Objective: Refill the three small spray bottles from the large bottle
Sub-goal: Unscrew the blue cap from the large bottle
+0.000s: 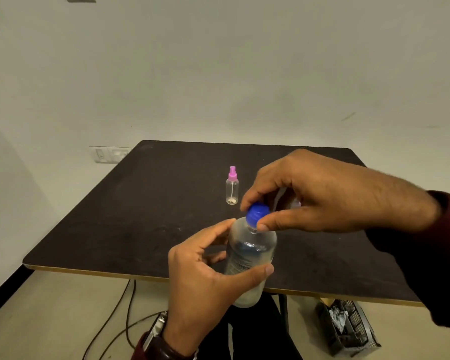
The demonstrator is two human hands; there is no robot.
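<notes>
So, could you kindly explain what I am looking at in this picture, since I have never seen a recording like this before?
There is no machine here: a person wears a camera on the head, so this single picture looks forward and down at their own two hands. The left hand grips the body of a large clear bottle, held above the near edge of a dark table. The right hand pinches the bottle's blue cap between thumb and fingers, as one would to twist it. On the table stands one small spray bottle with a pink top, upright. Something pale shows behind the right hand, but I cannot tell what it is.
</notes>
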